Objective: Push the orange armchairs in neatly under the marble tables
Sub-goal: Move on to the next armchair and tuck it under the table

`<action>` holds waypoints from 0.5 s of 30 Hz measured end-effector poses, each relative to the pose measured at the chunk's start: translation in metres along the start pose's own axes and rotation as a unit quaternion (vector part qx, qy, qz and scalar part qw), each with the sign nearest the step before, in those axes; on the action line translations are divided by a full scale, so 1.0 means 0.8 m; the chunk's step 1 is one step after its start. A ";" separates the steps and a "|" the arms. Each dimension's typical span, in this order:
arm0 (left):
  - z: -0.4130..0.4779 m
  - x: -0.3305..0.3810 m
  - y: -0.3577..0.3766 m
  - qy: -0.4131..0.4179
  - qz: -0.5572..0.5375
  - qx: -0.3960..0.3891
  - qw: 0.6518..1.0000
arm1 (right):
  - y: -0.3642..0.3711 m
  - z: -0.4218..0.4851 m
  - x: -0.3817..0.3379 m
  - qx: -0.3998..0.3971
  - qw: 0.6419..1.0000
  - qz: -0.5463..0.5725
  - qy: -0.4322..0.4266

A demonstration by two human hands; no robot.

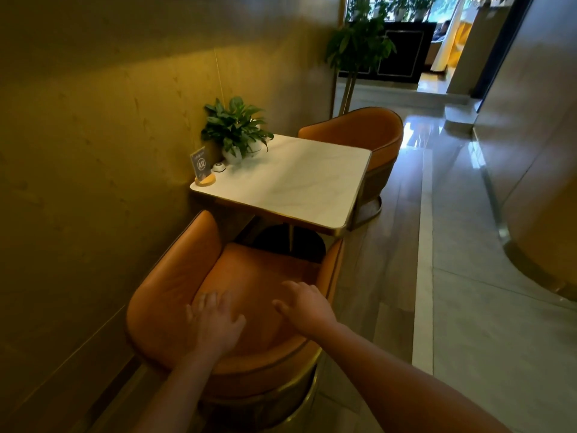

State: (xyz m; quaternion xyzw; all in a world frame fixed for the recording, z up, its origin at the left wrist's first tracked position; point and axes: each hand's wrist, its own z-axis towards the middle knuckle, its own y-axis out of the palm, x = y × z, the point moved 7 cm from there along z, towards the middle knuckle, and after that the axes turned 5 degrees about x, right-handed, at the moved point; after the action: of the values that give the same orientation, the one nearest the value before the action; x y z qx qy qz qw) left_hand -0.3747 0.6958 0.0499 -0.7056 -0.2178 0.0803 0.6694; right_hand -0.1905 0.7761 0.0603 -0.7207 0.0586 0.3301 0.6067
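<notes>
Left side: yellow-lit wall (93, 151), with the worktop (296, 179) set against it.

Worktop's wall edge: small sign (201, 165) marked A12 on a round wooden base, a white call button (219, 167) just beside it, then a leafy potted plant (235, 129).

Near armchair (175, 292): orange, facing the marble worktop. Arm tips reach the worktop's near edge; seat and back stand out from under it.

Left hand (215, 320): fingers straight and spread, palm down on the top of the backrest, gripping nothing.

Right hand (307, 304): fingers loosely extended over the inner face of the back, holding nothing; cannot tell if it touches.

Far armchair (359, 132): across the worktop, pushed against its far edge, seat hidden beneath.

Beyond: tall plant (359, 48). Right: glossy tiled floor (468, 245).
</notes>
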 end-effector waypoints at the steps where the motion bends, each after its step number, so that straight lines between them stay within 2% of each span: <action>1: 0.005 0.012 -0.001 0.003 0.000 0.006 1.000 | -0.007 0.006 0.007 0.005 1.000 0.000 -0.004; 7: 0.045 0.093 0.001 -0.013 -0.006 0.016 1.000 | -0.053 0.057 0.064 0.012 0.999 0.003 -0.031; 15: 0.087 0.194 0.004 -0.054 0.030 0.025 0.998 | -0.123 0.125 0.162 -0.025 0.997 0.001 -0.070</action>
State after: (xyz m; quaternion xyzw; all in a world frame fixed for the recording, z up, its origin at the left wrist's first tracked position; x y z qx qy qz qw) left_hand -0.2642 0.8236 0.0683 -0.6899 -0.2299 0.1435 0.6712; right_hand -0.0830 0.9335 0.0668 -0.7111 0.0082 0.3814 0.5906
